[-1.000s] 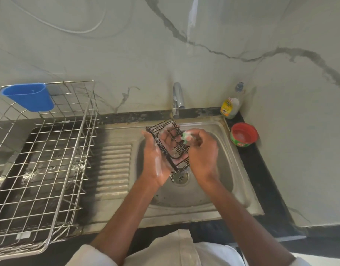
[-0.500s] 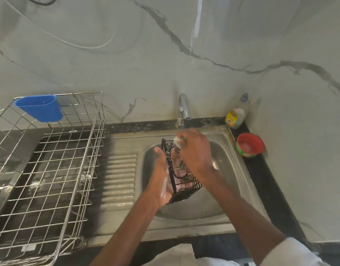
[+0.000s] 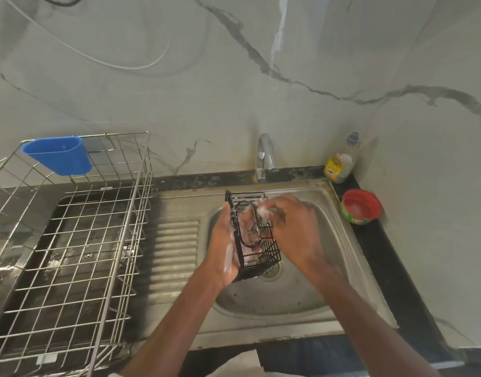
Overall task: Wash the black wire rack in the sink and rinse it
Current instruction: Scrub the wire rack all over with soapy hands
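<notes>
I see one steel sink [image 3: 340,270], and left of it one big steel wire basket [image 3: 70,240] carrying one blue cup [image 3: 58,155] on its far rim; what the cup holds I can't see. One black wire rack [image 3: 257,240] stands over the sink bowl. My left hand [image 3: 223,248], soapy, grips its left side; my right hand [image 3: 291,227] clutches a foamy green scrubber [image 3: 266,210] against its far end. Far right: one bottle [image 3: 340,164], one red tub [image 3: 360,206] of pale soap.
</notes>
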